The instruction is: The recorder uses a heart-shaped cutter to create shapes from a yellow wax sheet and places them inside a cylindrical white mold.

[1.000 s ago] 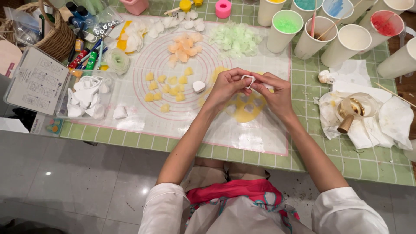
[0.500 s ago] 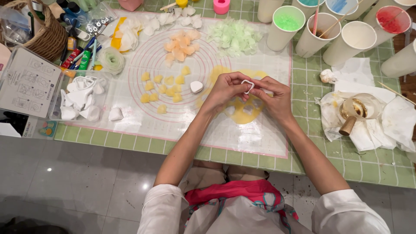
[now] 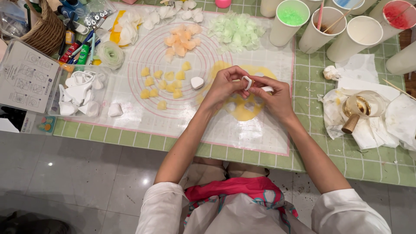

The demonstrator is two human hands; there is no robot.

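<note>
green tiled table, two hands' fingers pinching one white cutter, roughly eleven yellow petals

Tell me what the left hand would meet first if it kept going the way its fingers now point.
The left hand points right, toward the small white cutter pinched at its fingertips; just beyond that it would meet the right hand, whose fingers touch the same cutter. Depth is hard to judge from above.

Green-checked tablecloth (yellow petals)
</note>
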